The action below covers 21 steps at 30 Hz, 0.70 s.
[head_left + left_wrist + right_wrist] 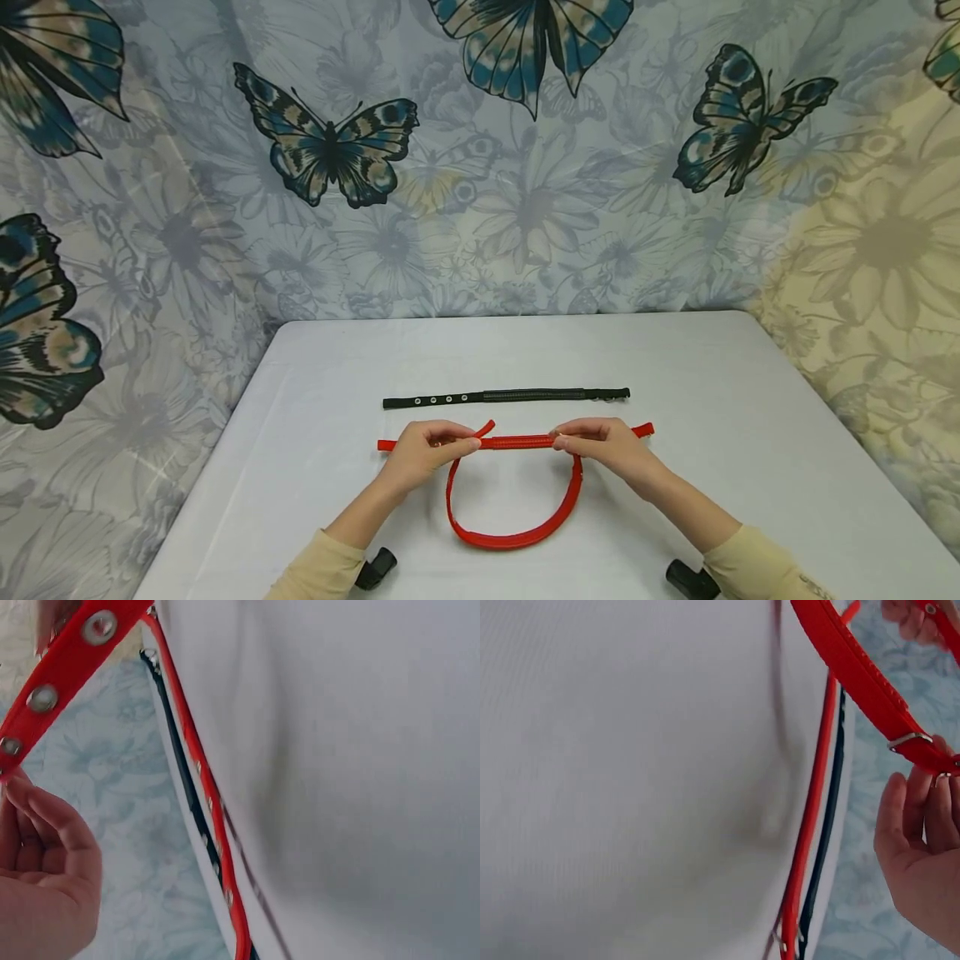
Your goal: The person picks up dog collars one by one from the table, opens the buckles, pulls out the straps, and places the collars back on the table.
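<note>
Both hands hold up a red collar [516, 540] that bows down toward the person in a U. The left hand [423, 454] pinches the end with metal eyelets, seen close in the left wrist view. At the other end, near a metal ring [910, 741], the right hand [611, 450] grips the strap between thumb and fingers. Behind the hands a second red collar [516, 442] lies stretched straight across the table, partly hidden by them. Parallel to it, farther back, lies a black collar [532, 395] with eyelets toward its left end.
The white table [315, 358] reaches back to a wall covering [525, 217] printed with butterflies and flowers. A black wrist device [377, 568] sits below the left sleeve, another black device [692, 579] by the right sleeve.
</note>
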### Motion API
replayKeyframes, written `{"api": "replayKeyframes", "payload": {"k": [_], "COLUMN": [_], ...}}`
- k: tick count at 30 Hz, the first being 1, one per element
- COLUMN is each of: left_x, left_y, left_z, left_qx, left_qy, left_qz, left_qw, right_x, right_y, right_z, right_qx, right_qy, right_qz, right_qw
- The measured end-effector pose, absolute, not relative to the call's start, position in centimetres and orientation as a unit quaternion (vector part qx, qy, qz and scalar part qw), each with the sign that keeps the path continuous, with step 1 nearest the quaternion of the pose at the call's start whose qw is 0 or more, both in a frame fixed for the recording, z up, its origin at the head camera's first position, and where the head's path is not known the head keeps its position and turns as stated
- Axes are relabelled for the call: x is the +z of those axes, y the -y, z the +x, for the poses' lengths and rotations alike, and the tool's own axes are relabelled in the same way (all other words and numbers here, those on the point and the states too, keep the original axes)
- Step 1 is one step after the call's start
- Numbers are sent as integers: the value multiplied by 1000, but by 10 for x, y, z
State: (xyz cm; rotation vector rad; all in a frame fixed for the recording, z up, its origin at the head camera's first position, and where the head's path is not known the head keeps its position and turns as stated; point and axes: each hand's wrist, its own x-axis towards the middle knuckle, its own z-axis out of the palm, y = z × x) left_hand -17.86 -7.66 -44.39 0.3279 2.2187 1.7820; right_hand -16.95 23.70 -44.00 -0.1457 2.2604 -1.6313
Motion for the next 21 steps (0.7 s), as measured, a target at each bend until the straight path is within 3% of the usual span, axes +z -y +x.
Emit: {"api": "replayKeyframes", "payload": {"k": [15,21], "left_x": [-434,-438], "left_y": [126,137], "left_z": [-169,-166], "left_qx": [614,579], "left_qy": [-771,-791], "left_qz": [139,171], "left_qw": [99,95], "right_x": [-419,-423], "right_y": [-291,-303], "right_z": [-158,-151], "right_qx": [-541,-543], "right_qy": [-836,-834], "right_qz": [-31,-66], "right_qw": [91,73]}}
